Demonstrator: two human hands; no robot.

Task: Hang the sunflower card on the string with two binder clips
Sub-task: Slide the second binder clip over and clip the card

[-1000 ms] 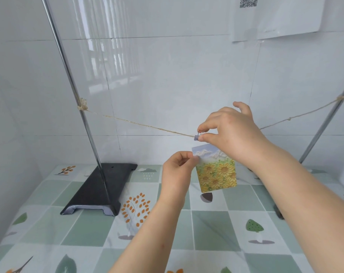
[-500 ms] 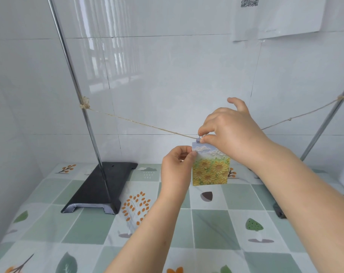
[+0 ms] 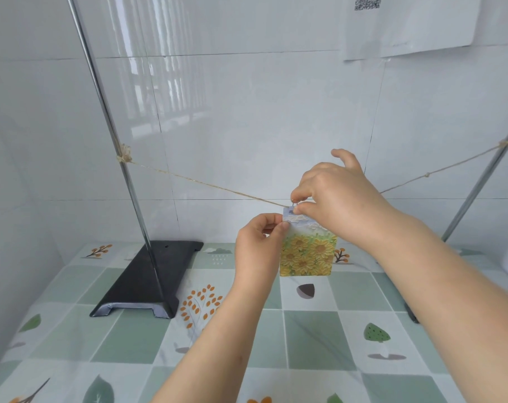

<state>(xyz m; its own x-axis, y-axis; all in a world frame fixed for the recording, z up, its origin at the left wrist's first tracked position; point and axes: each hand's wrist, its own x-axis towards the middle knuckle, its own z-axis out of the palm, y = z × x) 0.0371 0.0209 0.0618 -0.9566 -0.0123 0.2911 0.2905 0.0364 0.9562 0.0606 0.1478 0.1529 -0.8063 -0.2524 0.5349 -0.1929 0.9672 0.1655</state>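
Observation:
The sunflower card [image 3: 306, 251] hangs upright just under the twine string [image 3: 206, 186], which sags between two metal stand rods. My left hand [image 3: 260, 242] pinches the card's upper left edge. My right hand [image 3: 334, 196] pinches a small binder clip [image 3: 291, 210] at the card's top left corner, where the string meets the card. The clip's wire handles peek out between my thumb and forefinger. The card's top right part is hidden behind my right hand. No second clip is in sight.
A black stand base [image 3: 148, 282] with its rod [image 3: 113, 135] sits at the left on the green checked tablecloth [image 3: 311, 338]. The right rod [image 3: 479, 184] slants up at the right edge. White tiled wall behind, with a paper sheet [image 3: 407, 21] taped up.
The card has risen and straightened from a tilted pose to hang upright against the string. My right hand has brought the clip down onto its top left corner.

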